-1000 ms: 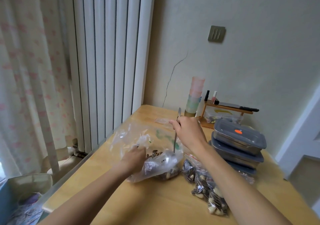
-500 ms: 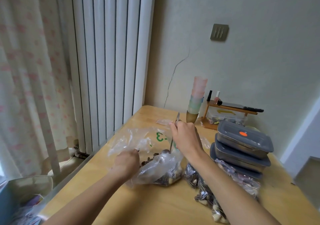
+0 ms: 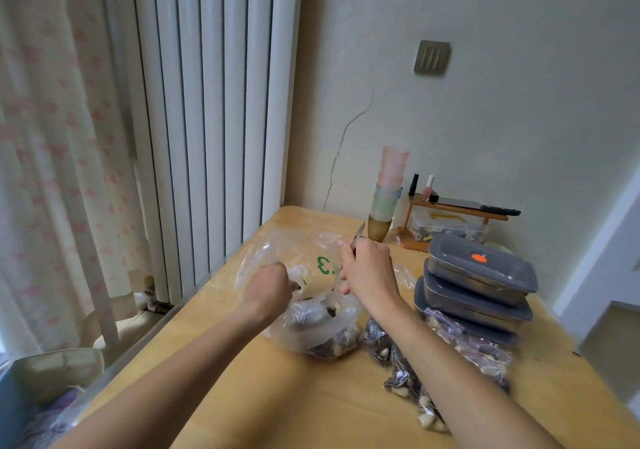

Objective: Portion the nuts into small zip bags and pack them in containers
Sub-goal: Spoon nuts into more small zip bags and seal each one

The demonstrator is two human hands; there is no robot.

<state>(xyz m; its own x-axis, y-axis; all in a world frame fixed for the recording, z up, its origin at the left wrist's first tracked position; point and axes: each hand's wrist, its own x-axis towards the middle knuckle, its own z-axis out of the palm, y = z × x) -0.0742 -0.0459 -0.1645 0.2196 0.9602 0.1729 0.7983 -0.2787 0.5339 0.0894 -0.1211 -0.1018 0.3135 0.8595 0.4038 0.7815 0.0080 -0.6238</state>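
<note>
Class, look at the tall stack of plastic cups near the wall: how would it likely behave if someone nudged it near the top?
The stack of cups is tall on a narrow base, so it would probably tip rather than slide. It already seems to lean slightly, which adds to that risk. Being thin, translucent plastic, it is likely light and would topple easily.

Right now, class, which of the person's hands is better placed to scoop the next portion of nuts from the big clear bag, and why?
The right hand: it already grips the spoon above the big clear bag's mouth. The left hand is busy pinching the plastic, holding the bag open.
</note>
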